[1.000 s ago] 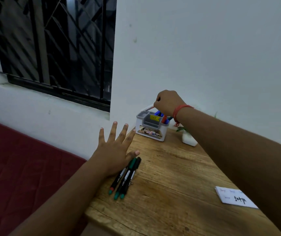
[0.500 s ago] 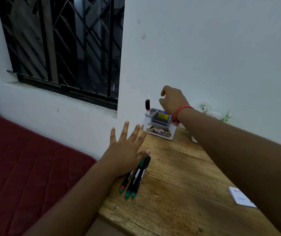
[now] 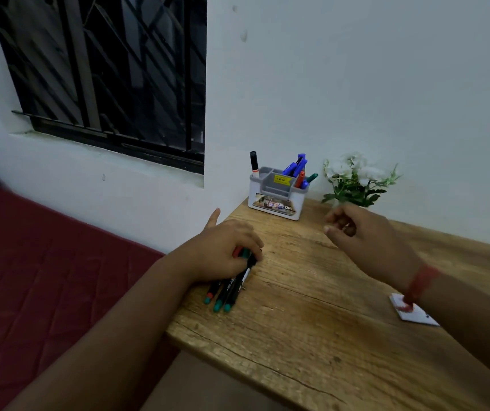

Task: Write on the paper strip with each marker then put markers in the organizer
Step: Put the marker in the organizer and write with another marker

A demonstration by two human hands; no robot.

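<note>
Three markers with teal and red ends lie side by side near the left edge of the wooden table. My left hand lies over their far ends with fingers curled round them. My right hand hovers above the table, loosely curled, holding nothing. The white and grey organizer stands at the table's far corner by the wall. A black marker stands in its left slot; blue, red and green markers fill its right slot. The white paper strip lies at the right, partly hidden by my right wrist.
A small pot of white flowers stands right of the organizer against the wall. A barred window is at the upper left. A dark red mattress lies left of and below the table edge.
My right hand let go of the black marker in the organizer and drew back toward me. My left hand went from flat with spread fingers to curled over the three markers.
</note>
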